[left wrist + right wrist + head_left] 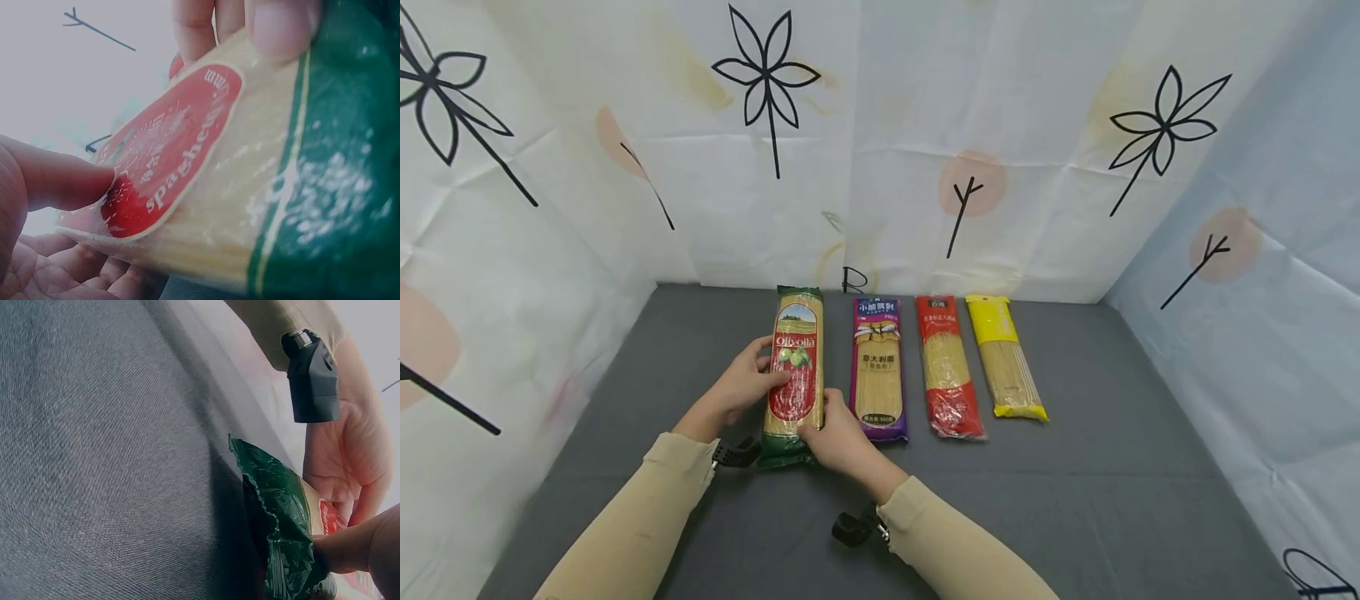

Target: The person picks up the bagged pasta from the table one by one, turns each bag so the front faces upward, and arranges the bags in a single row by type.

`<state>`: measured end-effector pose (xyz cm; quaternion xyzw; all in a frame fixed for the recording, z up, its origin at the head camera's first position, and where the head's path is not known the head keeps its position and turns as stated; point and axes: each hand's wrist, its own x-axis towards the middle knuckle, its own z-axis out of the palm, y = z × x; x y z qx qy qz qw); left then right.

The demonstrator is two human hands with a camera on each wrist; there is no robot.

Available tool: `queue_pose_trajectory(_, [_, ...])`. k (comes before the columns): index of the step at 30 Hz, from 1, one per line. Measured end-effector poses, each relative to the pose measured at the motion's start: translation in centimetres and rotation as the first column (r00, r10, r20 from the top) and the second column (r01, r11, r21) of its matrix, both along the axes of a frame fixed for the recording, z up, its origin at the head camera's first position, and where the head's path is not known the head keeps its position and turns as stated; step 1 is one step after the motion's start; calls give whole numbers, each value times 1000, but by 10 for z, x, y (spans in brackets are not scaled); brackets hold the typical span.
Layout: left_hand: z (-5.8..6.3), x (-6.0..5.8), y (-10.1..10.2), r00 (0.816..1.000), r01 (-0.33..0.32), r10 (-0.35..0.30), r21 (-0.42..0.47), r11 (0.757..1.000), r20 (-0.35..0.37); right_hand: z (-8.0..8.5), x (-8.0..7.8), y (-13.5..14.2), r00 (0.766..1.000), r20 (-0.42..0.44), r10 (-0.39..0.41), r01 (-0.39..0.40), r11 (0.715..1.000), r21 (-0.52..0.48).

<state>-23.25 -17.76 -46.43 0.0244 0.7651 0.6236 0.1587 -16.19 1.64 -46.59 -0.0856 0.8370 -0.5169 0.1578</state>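
Note:
Both hands hold a packet of spaghetti [796, 354], with green ends and a red oval label. My left hand [739, 390] grips its left edge, the thumb [69, 181] lying over the label and the fingers under the packet in the left wrist view. At the lower right edge, my right hand [842, 437] pinches it near the green end, thumb on top. The crinkled green end [275, 512] sits over the cloth and casts a shadow there. Just right of the packet lies a purple pasta packet [878, 371], close to the right fingers.
Farther right on the dark grey cloth [1075, 500] lie a red pasta packet [949, 367] and a yellow-ended noodle packet [1006, 358]. White patterned curtains [895, 100] enclose the back and sides. Each wrist carries a small black camera [314, 387].

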Motion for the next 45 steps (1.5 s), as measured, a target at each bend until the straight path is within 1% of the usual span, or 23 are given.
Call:
queue_pose_trajectory(2, [-3,-1,0,1000,-8,8,-4,1000,5,-1,-1,-2,1000,7,-8,8,1000,0])
queue_pose_trajectory(4, [-6,-2,0,1000,3,-3,-12,1000,0,-2,-2,-5,1000,6,-14,14,1000,2])
queue_pose_trajectory(9, [-9,-5,-2,1000,3,-3,-35,999,12,-4,-7,-9,1000,5,-17,17,1000,12])
queue_pose_trajectory(12, [-9,-5,-4,1000,-13,13,-42,999,5,-4,-11,-11,999,-24,-24,24,999,25])
queue_pose_trajectory(14, [-9,-4,-6,1000,-5,5,-48,999,-6,-4,-12,-12,999,-47,-22,24,999,44])
queue_pose_trajectory(17, [-11,-1,-9,1000,25,-26,-69,997,-7,-5,-10,-12,996,-84,3,4,997,79])
queue_pose_trajectory(19, [-9,4,-9,998,52,-54,-110,993,-11,-5,-7,-11,995,-93,26,-15,994,109])
queue_pose_trajectory(24, [-8,15,-10,995,98,-103,-224,970,-12,-6,-6,-9,993,-105,60,-38,979,200])
queue_pose_trajectory(26, [-10,18,-10,993,110,-117,-237,965,-13,-5,-7,-9,993,-102,63,-38,972,233])
queue_pose_trajectory(30, [-11,22,-11,989,133,-145,-232,964,-35,-2,-8,-10,994,-87,60,-35,962,270])
queue_pose_trajectory(34, [-12,24,-12,986,144,-160,-235,961,-50,0,-8,-11,995,-81,54,-30,960,279])
queue_pose_trajectory(40, [-17,23,-13,984,149,-169,-253,956,-57,-2,-7,-11,995,-90,45,-17,959,284])
queue_pose_trajectory(45, [-23,23,-16,984,154,-170,-225,962,-53,-5,-6,-11,994,-95,48,-19,958,285])
